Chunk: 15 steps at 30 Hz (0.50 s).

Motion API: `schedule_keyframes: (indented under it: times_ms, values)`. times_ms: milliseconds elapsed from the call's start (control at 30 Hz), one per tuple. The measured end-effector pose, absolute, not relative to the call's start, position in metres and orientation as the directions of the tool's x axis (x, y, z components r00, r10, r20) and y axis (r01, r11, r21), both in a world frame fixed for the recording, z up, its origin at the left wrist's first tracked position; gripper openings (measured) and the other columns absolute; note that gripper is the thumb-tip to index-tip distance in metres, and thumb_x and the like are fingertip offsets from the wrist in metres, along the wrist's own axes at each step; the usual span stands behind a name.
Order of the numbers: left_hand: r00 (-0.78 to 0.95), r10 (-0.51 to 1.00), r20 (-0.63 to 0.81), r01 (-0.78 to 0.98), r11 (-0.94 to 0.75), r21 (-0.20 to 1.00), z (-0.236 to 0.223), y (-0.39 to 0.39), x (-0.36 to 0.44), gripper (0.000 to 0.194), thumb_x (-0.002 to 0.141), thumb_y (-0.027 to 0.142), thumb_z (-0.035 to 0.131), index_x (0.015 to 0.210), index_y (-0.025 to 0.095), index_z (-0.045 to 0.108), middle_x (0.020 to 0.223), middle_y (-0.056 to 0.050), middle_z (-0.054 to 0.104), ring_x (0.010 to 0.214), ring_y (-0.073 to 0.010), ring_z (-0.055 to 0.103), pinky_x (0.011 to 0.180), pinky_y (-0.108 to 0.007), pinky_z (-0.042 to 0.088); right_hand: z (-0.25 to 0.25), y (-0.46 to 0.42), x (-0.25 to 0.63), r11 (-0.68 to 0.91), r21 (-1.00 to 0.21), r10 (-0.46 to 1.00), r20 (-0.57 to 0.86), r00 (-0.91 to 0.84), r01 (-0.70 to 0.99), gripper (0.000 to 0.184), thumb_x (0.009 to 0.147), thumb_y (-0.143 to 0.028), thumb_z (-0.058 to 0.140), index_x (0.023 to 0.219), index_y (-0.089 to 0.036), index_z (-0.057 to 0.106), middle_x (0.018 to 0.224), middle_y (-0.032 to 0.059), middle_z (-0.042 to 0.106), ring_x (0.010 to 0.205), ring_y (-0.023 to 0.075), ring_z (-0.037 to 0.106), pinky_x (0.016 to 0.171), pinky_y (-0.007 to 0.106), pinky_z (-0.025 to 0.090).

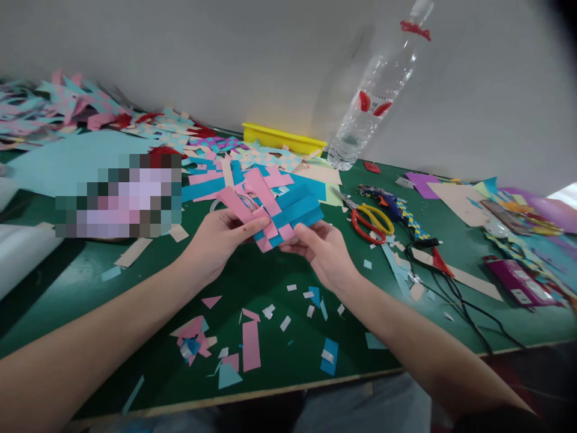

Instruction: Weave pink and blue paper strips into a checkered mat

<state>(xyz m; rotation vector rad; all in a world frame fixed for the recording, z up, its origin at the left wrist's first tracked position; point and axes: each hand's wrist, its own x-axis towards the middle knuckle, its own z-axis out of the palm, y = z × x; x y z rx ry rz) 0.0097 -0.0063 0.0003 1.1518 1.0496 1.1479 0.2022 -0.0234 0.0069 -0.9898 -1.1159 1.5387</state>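
Observation:
Pink and blue paper strips are woven together into a small piece (288, 210), held up above the table between both hands. My left hand (220, 237) pinches its pink side, thumb on top. On the right, my right hand (322, 249) grips the lower edge of the blue strips, with the thumb in front and the fingers behind. Just beyond the woven piece lie more pink and blue strips (202, 186), partly hidden by it. Small pink, blue and white paper scraps (251, 346) are scattered on the green table below my hands.
Scissors with red and yellow handles (369, 222) lie to the right. A clear plastic bottle (369, 96) stands by the wall, near a yellow tray (283, 139). Black cords (455, 294) and a purple packet (520, 282) are farther right. Woven paper is heaped at the left (76, 105).

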Motion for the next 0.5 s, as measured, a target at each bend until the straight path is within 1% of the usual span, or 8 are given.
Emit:
schedule_keyframes:
  times_ms: [67, 133, 233, 300, 400, 500]
  values:
    - [0.099, 0.995, -0.022, -0.14, 0.035, 0.99, -0.0001, -0.0071, 0.0106, 0.025, 0.07, 0.041, 0.083, 0.083, 0.021, 0.076, 0.099, -0.006, 0.077, 0.095, -0.0248, 0.071, 0.079, -0.033, 0.06, 0.0059, -0.026, 0.1984, -0.145, -0.969, 0.962, -0.089, -0.26, -0.202, 0.04, 0.067, -0.045, 0.083, 0.092, -0.018, 0.068, 0.086, 0.0042, 0.076, 0.078, 0.0177, 0.074, 0.08, 0.034, 0.062]
    - [0.09, 0.996, -0.003, -0.133, 0.015, 0.991, 0.0004, -0.0084, 0.0118, 0.023, 0.07, 0.04, 0.083, 0.081, 0.02, 0.076, 0.098, -0.006, 0.078, 0.092, -0.0244, 0.071, 0.081, -0.034, 0.059, 0.0055, -0.0291, 0.1949, -0.124, -0.982, 0.958, -0.082, -0.276, -0.139, 0.038, 0.066, -0.043, 0.083, 0.091, -0.018, 0.07, 0.085, 0.0042, 0.076, 0.078, 0.0183, 0.073, 0.079, 0.034, 0.061]
    - [0.142, 0.989, 0.033, -0.09, -0.02, 0.996, 0.0015, -0.0114, 0.0139, 0.021, 0.073, 0.039, 0.082, 0.078, 0.02, 0.076, 0.089, -0.005, 0.078, 0.086, -0.0229, 0.072, 0.083, -0.035, 0.058, 0.0062, -0.0325, 0.1917, -0.049, -0.996, 0.977, -0.033, -0.212, -0.07, 0.033, 0.067, -0.043, 0.082, 0.087, -0.02, 0.071, 0.083, 0.003, 0.076, 0.075, 0.0186, 0.073, 0.074, 0.033, 0.061]
    - [0.169, 0.984, 0.059, -0.063, -0.049, 0.997, 0.0019, -0.0132, 0.015, 0.02, 0.074, 0.039, 0.081, 0.076, 0.02, 0.076, 0.086, -0.004, 0.077, 0.084, -0.0213, 0.071, 0.082, -0.034, 0.058, 0.0066, -0.0333, 0.1914, 0.018, -0.999, 0.988, 0.023, -0.155, -0.033, 0.028, 0.068, -0.041, 0.082, 0.085, -0.02, 0.071, 0.085, 0.0025, 0.076, 0.077, 0.0188, 0.072, 0.073, 0.032, 0.06]
    - [0.156, 0.984, 0.085, -0.027, -0.082, 0.996, 0.0026, -0.0143, 0.0159, 0.017, 0.073, 0.037, 0.081, 0.076, 0.021, 0.076, 0.089, -0.003, 0.076, 0.084, -0.0196, 0.07, 0.08, -0.031, 0.058, 0.0052, -0.0326, 0.1933, 0.081, -0.996, 0.989, 0.076, -0.13, 0.031, 0.023, 0.071, -0.04, 0.08, 0.078, -0.019, 0.072, 0.082, 0.0025, 0.075, 0.075, 0.0183, 0.071, 0.07, 0.03, 0.058]
    - [0.149, 0.986, 0.071, -0.027, -0.068, 0.997, 0.0047, -0.0143, 0.0161, 0.019, 0.072, 0.038, 0.082, 0.078, 0.021, 0.077, 0.09, -0.003, 0.076, 0.085, -0.0196, 0.069, 0.081, -0.031, 0.057, 0.0024, -0.0311, 0.196, 0.104, -0.994, 0.988, 0.099, -0.119, 0.034, 0.025, 0.072, -0.042, 0.079, 0.076, -0.019, 0.073, 0.079, 0.0025, 0.074, 0.072, 0.0174, 0.069, 0.066, 0.029, 0.056]
